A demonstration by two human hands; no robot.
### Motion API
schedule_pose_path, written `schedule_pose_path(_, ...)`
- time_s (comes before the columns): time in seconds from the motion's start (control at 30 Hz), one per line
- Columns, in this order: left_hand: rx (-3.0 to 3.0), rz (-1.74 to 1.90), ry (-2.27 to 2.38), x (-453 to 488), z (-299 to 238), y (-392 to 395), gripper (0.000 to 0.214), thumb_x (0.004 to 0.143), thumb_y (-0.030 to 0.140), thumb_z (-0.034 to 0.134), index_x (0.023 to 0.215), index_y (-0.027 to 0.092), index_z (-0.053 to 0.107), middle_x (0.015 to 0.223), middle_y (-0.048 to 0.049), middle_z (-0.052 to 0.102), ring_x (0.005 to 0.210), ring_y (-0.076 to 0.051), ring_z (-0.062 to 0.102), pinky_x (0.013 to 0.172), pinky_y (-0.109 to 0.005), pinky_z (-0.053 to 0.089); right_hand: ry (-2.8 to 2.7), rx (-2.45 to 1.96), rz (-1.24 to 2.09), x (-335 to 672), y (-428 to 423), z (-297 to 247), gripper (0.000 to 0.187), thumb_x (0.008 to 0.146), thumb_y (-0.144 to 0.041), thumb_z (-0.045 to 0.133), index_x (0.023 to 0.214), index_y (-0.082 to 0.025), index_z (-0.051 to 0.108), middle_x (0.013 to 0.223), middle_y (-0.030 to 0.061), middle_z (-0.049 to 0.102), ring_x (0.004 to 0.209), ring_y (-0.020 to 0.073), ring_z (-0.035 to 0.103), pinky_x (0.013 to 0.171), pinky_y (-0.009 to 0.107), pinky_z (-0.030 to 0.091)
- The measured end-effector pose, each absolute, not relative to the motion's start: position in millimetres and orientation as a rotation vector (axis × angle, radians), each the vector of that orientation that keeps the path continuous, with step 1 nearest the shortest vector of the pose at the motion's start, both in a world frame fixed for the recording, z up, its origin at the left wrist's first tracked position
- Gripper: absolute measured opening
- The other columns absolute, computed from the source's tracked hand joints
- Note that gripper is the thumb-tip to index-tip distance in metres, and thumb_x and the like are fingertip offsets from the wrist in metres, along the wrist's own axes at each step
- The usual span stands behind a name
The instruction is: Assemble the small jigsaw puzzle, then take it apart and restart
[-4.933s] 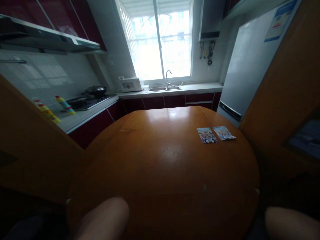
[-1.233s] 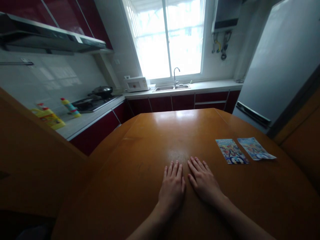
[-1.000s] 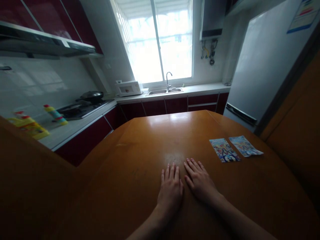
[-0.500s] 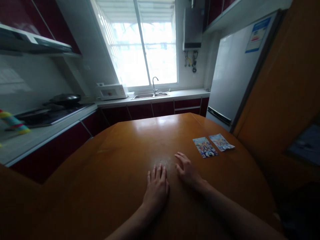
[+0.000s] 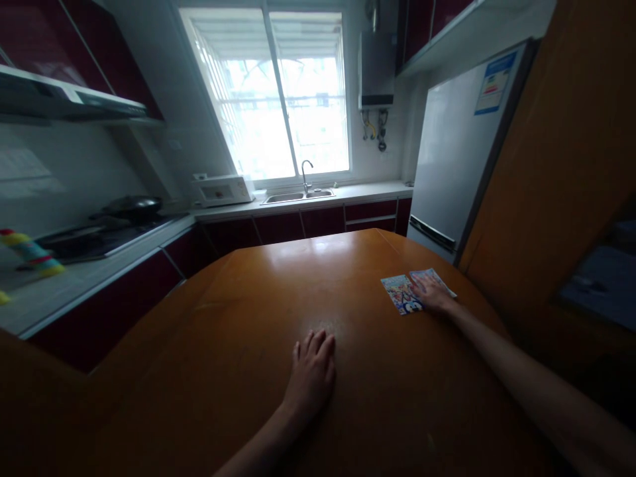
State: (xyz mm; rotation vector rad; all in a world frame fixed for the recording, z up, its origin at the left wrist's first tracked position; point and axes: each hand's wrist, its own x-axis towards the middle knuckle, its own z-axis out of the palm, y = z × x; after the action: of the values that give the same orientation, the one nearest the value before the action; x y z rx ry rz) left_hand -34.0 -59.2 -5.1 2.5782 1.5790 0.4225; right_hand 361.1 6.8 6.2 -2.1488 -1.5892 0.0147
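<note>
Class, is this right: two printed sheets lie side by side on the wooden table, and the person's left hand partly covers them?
Not quite: the head view shows the right hand partly covering them, not the left hand. The two printed sheets do lie side by side on the wooden table.

At right of the frame, the right hand (image 5: 433, 295) hides part of the right leaflet (image 5: 432, 272); its grip I cannot tell. The left edge cuts a yellow object (image 5: 3, 298). At upper right, the sticker (image 5: 495, 83) is too small to read.
</note>
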Motion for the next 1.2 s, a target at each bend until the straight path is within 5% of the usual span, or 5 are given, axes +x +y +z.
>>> schedule_pose_path(0.37,2.457,0.548,1.499,-73,31,-29,0.037,0.094,0.026,0.049,0.128,0.017,0.060,0.134,-0.0116,0.058,0.126,-0.024,0.052,0.110,-0.041,0.042,-2.108,-1.860,0.400,138,-41,-13,0.063,0.098,-0.055,0.040,0.151,-0.022,0.041,0.162,0.0164,0.024,0.151,0.0326,0.011,0.119,0.055,0.005)
schedule_pose_path(0.67,2.379,0.435,1.653,-115,10,-36,0.063,0.089,0.048,0.059,0.142,0.016,0.049,0.142,-0.0147,0.050,0.132,-0.030,0.041,0.112,-0.044,0.035,-2.139,-1.682,0.552,82,-54,6,0.062,0.100,-0.052,0.036,0.152,-0.020,0.040,0.161,0.0158,0.028,0.150,0.0341,0.017,0.118,0.053,0.017)
schedule_pose_path(0.97,2.326,0.185,1.487,-125,26,-18,0.101,0.049,0.057,0.090,0.137,0.024,0.053,0.124,-0.0108,0.053,0.116,-0.034,0.048,0.101,-0.044,0.042,-2.032,-1.688,0.349,120,-27,-4,0.055,0.102,-0.040,0.030,0.143,-0.010,0.050,0.152,0.0163,0.044,0.145,0.0292,0.032,0.120,0.047,0.021)
schedule_pose_path(1.07,2.258,0.250,1.431,-130,23,-17,0.090,0.048,0.048,0.092,0.127,0.023,0.057,0.116,-0.0077,0.054,0.109,-0.029,0.052,0.096,-0.039,0.045,-1.968,-1.533,0.271,115,-36,1,0.046,0.100,-0.030,0.034,0.134,-0.011,0.058,0.143,0.0156,0.053,0.137,0.0271,0.042,0.117,0.044,0.029)
schedule_pose_path(1.2,2.211,0.440,1.392,-124,11,-23,0.033,0.074,0.033,0.076,0.100,0.017,0.062,0.103,-0.0056,0.056,0.094,-0.021,0.055,0.083,-0.031,0.048,-2.012,-1.290,0.349,101,-51,5,0.040,0.095,-0.020,0.043,0.131,-0.013,0.058,0.131,0.0146,0.060,0.125,0.0256,0.051,0.110,0.041,0.039)
